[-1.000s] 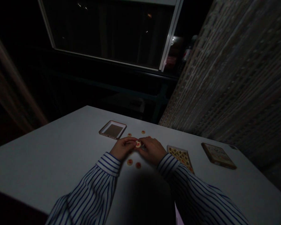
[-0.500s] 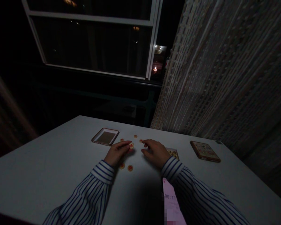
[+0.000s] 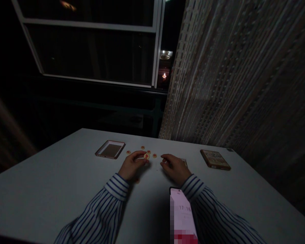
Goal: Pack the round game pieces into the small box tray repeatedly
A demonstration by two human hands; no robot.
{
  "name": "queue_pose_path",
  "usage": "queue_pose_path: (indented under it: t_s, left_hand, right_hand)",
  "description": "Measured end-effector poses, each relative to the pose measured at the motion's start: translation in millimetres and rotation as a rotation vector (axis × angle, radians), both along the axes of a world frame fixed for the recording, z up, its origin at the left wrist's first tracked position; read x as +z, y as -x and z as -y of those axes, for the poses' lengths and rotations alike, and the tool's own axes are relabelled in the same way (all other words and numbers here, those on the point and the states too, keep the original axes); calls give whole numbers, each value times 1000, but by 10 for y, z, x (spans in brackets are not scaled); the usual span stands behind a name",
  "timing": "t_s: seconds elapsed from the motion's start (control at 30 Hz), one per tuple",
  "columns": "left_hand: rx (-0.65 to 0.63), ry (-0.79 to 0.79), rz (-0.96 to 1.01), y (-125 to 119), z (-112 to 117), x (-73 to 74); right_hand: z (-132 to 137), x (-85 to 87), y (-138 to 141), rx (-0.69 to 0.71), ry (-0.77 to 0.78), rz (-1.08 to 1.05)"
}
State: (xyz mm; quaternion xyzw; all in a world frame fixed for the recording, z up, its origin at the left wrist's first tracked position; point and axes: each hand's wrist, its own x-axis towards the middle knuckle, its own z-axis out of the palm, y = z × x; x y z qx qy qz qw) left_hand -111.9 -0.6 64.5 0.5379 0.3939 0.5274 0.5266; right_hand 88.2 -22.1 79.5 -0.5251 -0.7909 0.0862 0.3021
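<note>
My left hand (image 3: 132, 166) pinches a round Chinese chess piece (image 3: 146, 156) with a red character between thumb and fingers, just above the white table. Several similar pieces lie around it: one piece (image 3: 142, 147) at the back, another (image 3: 128, 152) to its left, and a third (image 3: 155, 156) between my two hands. Beside my left wrist, a further piece (image 3: 137, 181) is partly covered. My right hand (image 3: 177, 168) hovers low over the table, thumb and forefinger apart, with nothing visible between them. Behind it, a box of pieces (image 3: 184, 162) is mostly hidden.
An empty shallow tray or lid (image 3: 110, 149) lies at the back left of the white table (image 3: 53, 176). On the right is a flat printed box (image 3: 215, 159). A lit phone (image 3: 182, 211) lies near my right forearm. Beaded string curtains (image 3: 213, 74) hang behind the table.
My left hand has shifted right with the chess piece. The right hand has drawn away to the right, and a piece now shows between the hands. The view has turned slightly.
</note>
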Motion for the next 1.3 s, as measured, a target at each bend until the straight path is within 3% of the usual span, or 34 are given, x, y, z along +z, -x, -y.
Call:
queue_pose_path:
  t_s: [0.17,0.53,0.77,1.0,1.3]
  left_hand:
    - [-54,19,79,-181,-15,-36]
    - [-73,-4,41,-454,-52,-127]
    - [-57,16,-8,-611,-30,-110]
    - [-75,18,-21,-796,-35,-159]
    - [-121,61,20,-1103,-87,-250]
  right_hand:
    - [43,-49,-201,-24,-9,-82]
    - [143,-112,-524,-157,37,-280]
    - [121,-283,-680,-191,14,-349]
    - [94,-448,-828,-242,-118,-304]
    - [76,-513,-943,-254,-215,-244]
